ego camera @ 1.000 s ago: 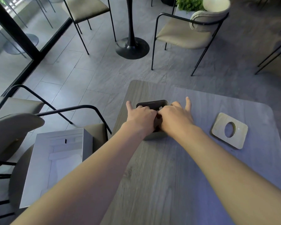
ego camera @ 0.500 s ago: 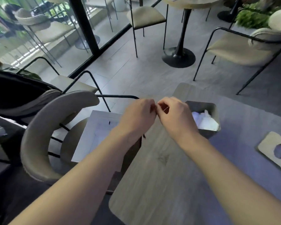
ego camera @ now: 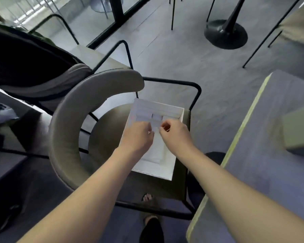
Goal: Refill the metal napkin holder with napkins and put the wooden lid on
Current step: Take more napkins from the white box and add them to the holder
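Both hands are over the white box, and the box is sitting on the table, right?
Not quite. The head view shows both hands, left and right, over the white box, but the box sits on the chair seat beside the table, not on the table.

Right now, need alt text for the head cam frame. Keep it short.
Two bare hands, left hand and right hand, reach side by side into an open white box of white napkins sitting on a chair seat. The table edge runs along the right, with the metal napkin holder cut off at the frame's right border.
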